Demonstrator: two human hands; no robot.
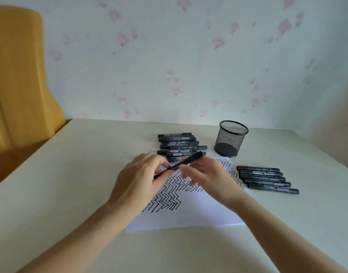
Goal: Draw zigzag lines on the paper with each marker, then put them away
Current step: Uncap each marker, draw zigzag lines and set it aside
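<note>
- Paper (189,215) near the tabletop's front edge: upper half covered in black zigzags, lower half blank.
- Left hand (141,178) and right hand (206,175) both pinch one marker (186,161) above the paper; capping or uncapping, cannot tell.
- Five markers (267,179) toward the right edge; larger pile (180,145) behind the paper.
- Mesh cup (230,138) toward the back edge looks empty: putting away not started, I judge.
- Pale tabletop (70,174); floral wallpaper (189,66); yellow chair (19,75) left.
</note>
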